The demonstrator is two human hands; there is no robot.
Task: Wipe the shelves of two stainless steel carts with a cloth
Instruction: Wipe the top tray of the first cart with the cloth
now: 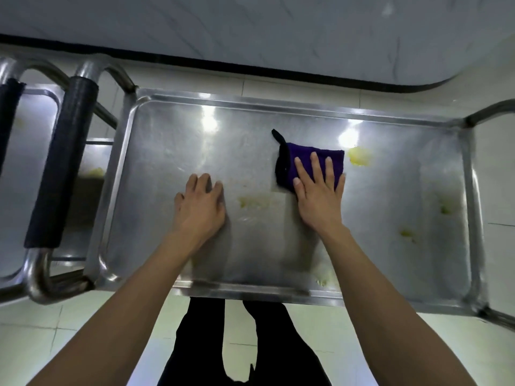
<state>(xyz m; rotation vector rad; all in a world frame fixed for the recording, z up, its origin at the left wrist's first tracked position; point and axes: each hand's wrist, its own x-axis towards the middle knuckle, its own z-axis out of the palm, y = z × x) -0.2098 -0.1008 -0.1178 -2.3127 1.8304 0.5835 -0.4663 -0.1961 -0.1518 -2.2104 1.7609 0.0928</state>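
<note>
On the top shelf (156,190) of the nearer stainless steel cart, a folded purple cloth (312,162) is pressed flat under the right hand (317,196), whose fingers are held straight over it. The left hand (200,204) is laid on the bare metal to the left, fingers extended, nothing held. Yellowish smears (359,156) are seen just right of the cloth and elsewhere on the shelf. A second cart (36,151) with a black-padded handle (61,162) is stood at the left.

Purple cloth (317,162) with black edge; silver shelf (172,151) with yellow smears (359,156); black handle (62,165) at left.
</note>
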